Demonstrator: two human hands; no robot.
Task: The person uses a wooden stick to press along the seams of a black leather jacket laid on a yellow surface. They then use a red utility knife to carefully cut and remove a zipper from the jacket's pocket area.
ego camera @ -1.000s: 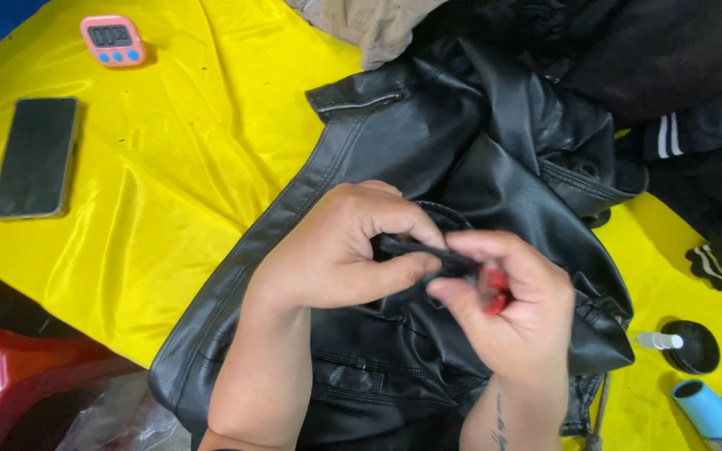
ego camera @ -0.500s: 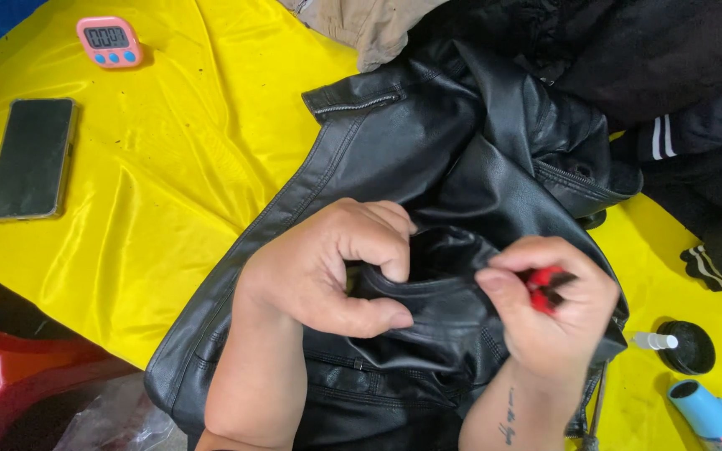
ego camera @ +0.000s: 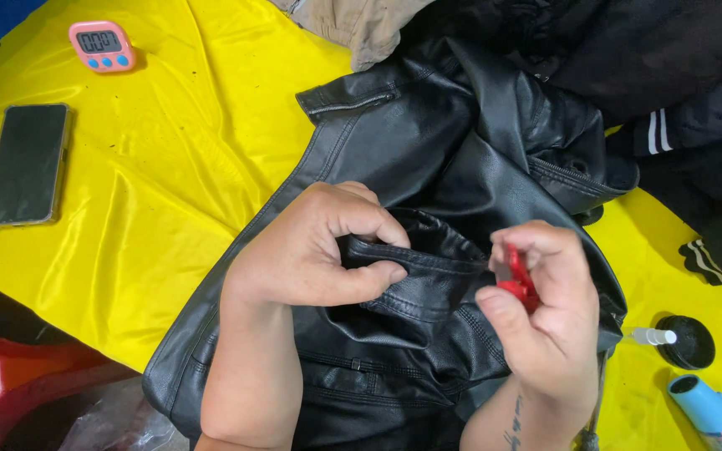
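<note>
So the big yellow sheet is shiny and slick-looking, wrinkled all over, and everything sits on it. Spread across the middle is a black leather jacket, which looks heavy-ish, floppy and smooth, so I'd guess it slides on that sheet and is best grabbed at a seam or thick fold. That's where the left hand is, closed tight, pinching a rolled edge of the leather between thumb and fingers. More dark clothes are piled top right. A flat black phone lies on the left, with a pink timer above it. The right hand is curled shut around a small red tool, hard plastic by the look; can't tell exactly what it is.
</note>
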